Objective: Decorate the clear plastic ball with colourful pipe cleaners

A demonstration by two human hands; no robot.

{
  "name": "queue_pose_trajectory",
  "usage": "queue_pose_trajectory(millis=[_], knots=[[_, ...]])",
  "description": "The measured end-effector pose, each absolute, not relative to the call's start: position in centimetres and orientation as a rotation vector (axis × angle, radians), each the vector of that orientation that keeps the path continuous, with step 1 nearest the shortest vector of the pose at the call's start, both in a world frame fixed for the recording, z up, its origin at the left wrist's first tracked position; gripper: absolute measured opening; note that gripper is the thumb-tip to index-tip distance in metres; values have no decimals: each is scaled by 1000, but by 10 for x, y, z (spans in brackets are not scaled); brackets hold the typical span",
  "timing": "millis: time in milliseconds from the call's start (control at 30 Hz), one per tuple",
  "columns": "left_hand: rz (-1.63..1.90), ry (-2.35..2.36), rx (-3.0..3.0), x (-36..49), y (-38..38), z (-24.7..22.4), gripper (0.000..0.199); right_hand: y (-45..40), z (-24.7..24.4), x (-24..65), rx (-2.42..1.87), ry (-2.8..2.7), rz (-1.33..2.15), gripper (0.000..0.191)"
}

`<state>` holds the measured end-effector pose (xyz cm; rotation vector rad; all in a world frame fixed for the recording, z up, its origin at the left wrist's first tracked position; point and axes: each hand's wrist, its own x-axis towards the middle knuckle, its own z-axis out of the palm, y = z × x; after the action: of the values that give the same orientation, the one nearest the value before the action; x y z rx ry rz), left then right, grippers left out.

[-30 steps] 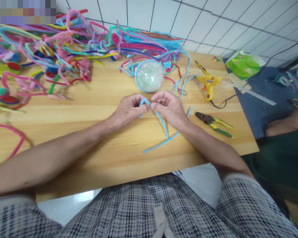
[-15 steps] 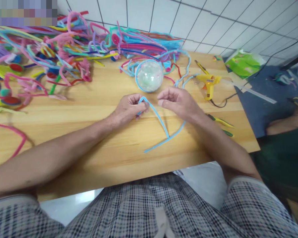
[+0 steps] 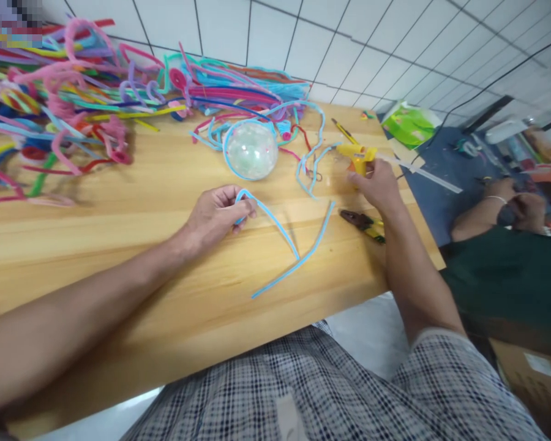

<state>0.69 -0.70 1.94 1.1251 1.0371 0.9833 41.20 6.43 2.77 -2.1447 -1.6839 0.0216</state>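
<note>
Between the two hands, which I see well apart in the head view, a blue pipe cleaner (image 3: 275, 217) slants from the left hand (image 3: 215, 214), whose thumb and fingers pinch its bent end, down to a second blue strip (image 3: 310, 252). The right hand (image 3: 381, 184) is wrapped around the grip of a yellow glue gun (image 3: 357, 153). Nearside of it I make out partly hidden pliers (image 3: 360, 222); beyond the left hand sits a clear ball (image 3: 251, 150).

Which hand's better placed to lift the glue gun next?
Right, I'd judge: the right hand is at the yellow glue gun, its fingers around the handle area, while the left hand is farther off, pinching a bent blue pipe cleaner.
</note>
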Motion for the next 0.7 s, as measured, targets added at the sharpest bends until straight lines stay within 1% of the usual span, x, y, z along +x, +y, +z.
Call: queue_pose_trajectory(millis=[133, 200, 300, 367, 433, 533, 567, 600, 700], knots=[[966, 1015, 1133, 6, -5, 17, 12, 85, 33, 403, -2149, -1528, 259, 17], [967, 1014, 1136, 6, -4, 16, 12, 90, 36, 397, -2105, -1444, 386, 12], [971, 1028, 1116, 7, -3, 16, 11, 88, 43, 388, -1995, -1386, 467, 8], [971, 1032, 1096, 8, -3, 16, 12, 79, 51, 379, -1881, -1418, 501, 7], [969, 1034, 1082, 9, -4, 17, 11, 62, 62, 366, -1617, -1494, 582, 9], [973, 1046, 1064, 9, -4, 18, 10, 27, 78, 336, -1340, -1627, 770, 20], [974, 1049, 1058, 9, -4, 18, 9, 15, 82, 326, -1307, -1639, 807, 25], [973, 1052, 1055, 9, -4, 18, 9, 4, 84, 317, -1314, -1670, 827, 24], [968, 1057, 1063, 9, -4, 18, 8, -12, 84, 306, -1356, -1818, 856, 16]])
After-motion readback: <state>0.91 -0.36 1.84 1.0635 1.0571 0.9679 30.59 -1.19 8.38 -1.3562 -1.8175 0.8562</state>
